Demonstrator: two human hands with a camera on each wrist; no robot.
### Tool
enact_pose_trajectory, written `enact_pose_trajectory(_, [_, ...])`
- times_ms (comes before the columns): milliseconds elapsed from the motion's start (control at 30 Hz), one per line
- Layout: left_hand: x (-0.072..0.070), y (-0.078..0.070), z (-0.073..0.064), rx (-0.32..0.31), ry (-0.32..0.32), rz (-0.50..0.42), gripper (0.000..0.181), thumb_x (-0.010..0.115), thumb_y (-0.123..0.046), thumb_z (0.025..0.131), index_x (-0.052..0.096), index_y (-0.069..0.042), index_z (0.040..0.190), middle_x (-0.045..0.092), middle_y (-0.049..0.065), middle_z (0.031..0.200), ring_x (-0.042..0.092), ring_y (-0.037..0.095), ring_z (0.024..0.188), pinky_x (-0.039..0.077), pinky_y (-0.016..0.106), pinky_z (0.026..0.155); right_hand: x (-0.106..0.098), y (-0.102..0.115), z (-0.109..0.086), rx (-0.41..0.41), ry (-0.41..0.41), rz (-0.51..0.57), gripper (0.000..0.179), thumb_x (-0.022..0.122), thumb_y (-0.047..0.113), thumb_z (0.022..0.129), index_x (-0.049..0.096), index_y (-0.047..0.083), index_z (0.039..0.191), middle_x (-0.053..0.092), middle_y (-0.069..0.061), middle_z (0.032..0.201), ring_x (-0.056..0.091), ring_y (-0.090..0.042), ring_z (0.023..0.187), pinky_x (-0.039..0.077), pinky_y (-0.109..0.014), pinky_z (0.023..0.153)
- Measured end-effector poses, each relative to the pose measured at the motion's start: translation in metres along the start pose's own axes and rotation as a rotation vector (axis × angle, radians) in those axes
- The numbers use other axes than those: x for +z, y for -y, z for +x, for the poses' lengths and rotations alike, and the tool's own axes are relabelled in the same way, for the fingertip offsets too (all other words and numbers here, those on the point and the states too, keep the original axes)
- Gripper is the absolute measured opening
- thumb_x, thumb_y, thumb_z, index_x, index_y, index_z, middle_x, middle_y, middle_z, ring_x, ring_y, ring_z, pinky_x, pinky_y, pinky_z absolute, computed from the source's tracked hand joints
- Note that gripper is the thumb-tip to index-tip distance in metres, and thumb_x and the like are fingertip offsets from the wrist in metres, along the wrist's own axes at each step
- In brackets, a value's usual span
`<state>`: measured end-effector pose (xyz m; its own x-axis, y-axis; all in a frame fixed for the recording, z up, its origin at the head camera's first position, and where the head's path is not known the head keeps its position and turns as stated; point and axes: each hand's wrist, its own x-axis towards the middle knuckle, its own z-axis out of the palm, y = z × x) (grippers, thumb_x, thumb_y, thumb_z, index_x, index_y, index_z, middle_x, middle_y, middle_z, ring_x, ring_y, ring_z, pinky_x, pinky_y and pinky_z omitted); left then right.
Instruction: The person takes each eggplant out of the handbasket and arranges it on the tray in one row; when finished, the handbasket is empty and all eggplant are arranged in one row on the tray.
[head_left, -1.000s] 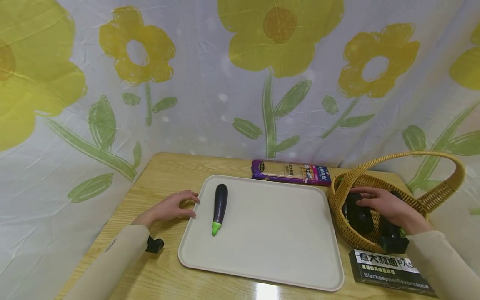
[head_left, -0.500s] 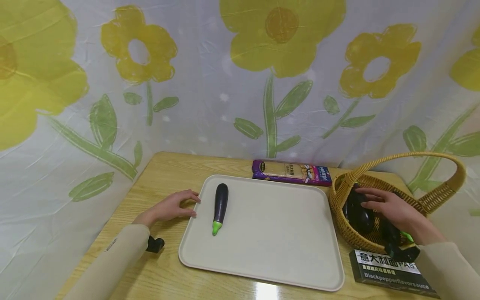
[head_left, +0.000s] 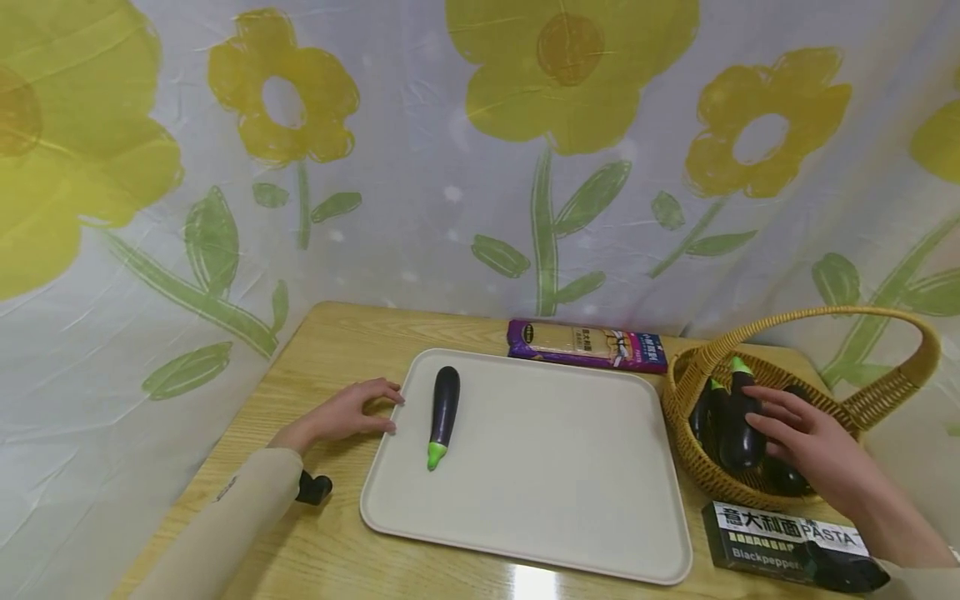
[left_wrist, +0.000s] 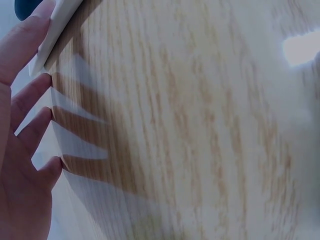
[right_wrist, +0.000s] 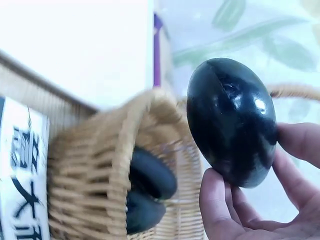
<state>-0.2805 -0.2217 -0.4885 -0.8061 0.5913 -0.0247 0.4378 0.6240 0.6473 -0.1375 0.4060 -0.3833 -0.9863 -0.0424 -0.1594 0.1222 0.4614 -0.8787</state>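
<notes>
My right hand (head_left: 813, 437) grips a dark purple eggplant (head_left: 742, 421) with a green stem end, over the wicker basket (head_left: 686, 454). In the right wrist view the fingers and thumb pinch the sides of this glossy eggplant (right_wrist: 232, 122), and darker eggplants (right_wrist: 150, 175) lie inside the basket. At the tray's left edge my left hand (head_left: 352, 412) rests with loosely bent fingers, touching the rim of the white tray (head_left: 562, 467). On the tray, near that hand, lies another eggplant (head_left: 445, 408), green end toward me. The left wrist view shows the left fingertips (left_wrist: 42, 82) on the wooden table.
Behind the tray lies a purple pasta packet (head_left: 585, 346). A black and white pasta box (head_left: 757, 542) sits in front of the basket. The basket's tall handle (head_left: 817, 310) arches above it. A flowered curtain (head_left: 420, 208) hangs behind the wooden table (head_left: 352, 333).
My right hand has lifted the eggplant within the basket and drawn back toward me, its green end now showing. The left hand stays at the tray's edge.
</notes>
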Motion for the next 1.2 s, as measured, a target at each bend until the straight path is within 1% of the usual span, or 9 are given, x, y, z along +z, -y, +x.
enact_pose_trajectory(100, [0.0,0.001,0.0,0.0,-0.004,-0.001,0.043,0.075,-0.035,0.087,0.064,-0.015,0.123,0.049,0.017,0.143,0.029,0.044,0.14,0.021,0.062,0.113,0.005,0.003,-0.012,0.003,-0.019,-0.037,0.056,0.051,0.036,0.103,0.032,0.019,0.152,0.017,-0.03,0.151,0.041,0.019,0.102,0.052,-0.017,0.079])
enact_pose_trajectory(333, [0.001,0.001,0.001,0.014,-0.006,-0.003,0.043,0.074,-0.036,0.088,0.064,-0.016,0.124,0.049,0.016,0.143,0.028,0.044,0.141,0.021,0.062,0.113,0.02,0.019,-0.036,-0.007,-0.013,-0.201,0.058,0.055,0.035,0.101,0.033,0.006,0.146,0.035,-0.023,0.145,0.044,0.018,0.1,0.051,-0.02,0.074])
enact_pose_trajectory(467, [0.002,0.003,0.001,0.028,-0.023,0.017,0.04,0.072,-0.035,0.089,0.064,-0.016,0.123,0.05,0.016,0.142,0.03,0.044,0.14,0.021,0.062,0.113,0.028,0.031,-0.043,-0.002,-0.008,-0.204,0.058,0.056,0.036,0.1,0.034,0.008,0.146,0.035,-0.019,0.145,0.044,0.018,0.102,0.05,-0.019,0.074])
enact_pose_trajectory(633, [0.003,0.006,0.001,0.044,-0.038,0.013,0.039,0.072,-0.033,0.089,0.064,-0.016,0.124,0.051,0.016,0.141,0.032,0.043,0.139,0.024,0.06,0.113,0.04,0.047,-0.045,-0.03,0.014,-0.163,0.053,0.057,0.033,0.1,0.037,0.014,0.145,0.038,-0.014,0.144,0.052,0.01,0.104,0.052,-0.024,0.075])
enact_pose_trajectory(800, [0.002,0.006,0.001,0.028,-0.038,0.006,0.04,0.073,-0.035,0.088,0.065,-0.017,0.123,0.048,0.017,0.144,0.03,0.042,0.14,0.019,0.062,0.113,0.058,0.065,-0.037,-0.097,0.075,-0.085,0.049,0.058,0.029,0.1,0.041,0.013,0.144,0.042,-0.014,0.142,0.056,0.0,0.11,0.052,-0.024,0.081])
enact_pose_trajectory(933, [0.001,0.007,0.002,0.013,-0.031,0.018,0.042,0.074,-0.037,0.087,0.065,-0.018,0.124,0.047,0.016,0.145,0.028,0.04,0.142,0.009,0.067,0.113,0.078,0.076,-0.022,-0.104,0.128,-0.024,0.051,0.06,0.03,0.099,0.041,0.011,0.143,0.044,-0.017,0.141,0.055,-0.02,0.119,0.051,-0.025,0.086])
enact_pose_trajectory(1033, [0.001,0.007,0.002,0.014,-0.027,0.018,0.042,0.073,-0.038,0.088,0.064,-0.018,0.124,0.048,0.016,0.145,0.027,0.041,0.142,0.006,0.068,0.112,0.096,0.079,-0.008,-0.099,0.158,-0.016,0.053,0.062,0.031,0.098,0.042,0.012,0.143,0.045,-0.021,0.141,0.053,-0.037,0.123,0.051,-0.037,0.092])
enact_pose_trajectory(1133, [0.0,0.006,0.002,0.012,-0.024,0.002,0.043,0.073,-0.037,0.088,0.064,-0.018,0.125,0.048,0.016,0.145,0.027,0.041,0.142,0.006,0.068,0.112,0.119,0.077,0.01,-0.08,0.189,-0.011,0.055,0.064,0.033,0.096,0.044,0.013,0.143,0.044,-0.022,0.141,0.052,-0.04,0.125,0.047,-0.051,0.097])
enact_pose_trajectory(1200, [0.0,0.005,0.001,0.011,-0.024,-0.004,0.043,0.074,-0.036,0.087,0.064,-0.017,0.125,0.048,0.016,0.145,0.026,0.041,0.143,0.006,0.068,0.112,0.137,0.072,0.023,-0.073,0.206,0.002,0.053,0.066,0.032,0.095,0.047,0.013,0.141,0.044,-0.022,0.141,0.052,-0.041,0.124,0.045,-0.055,0.098])
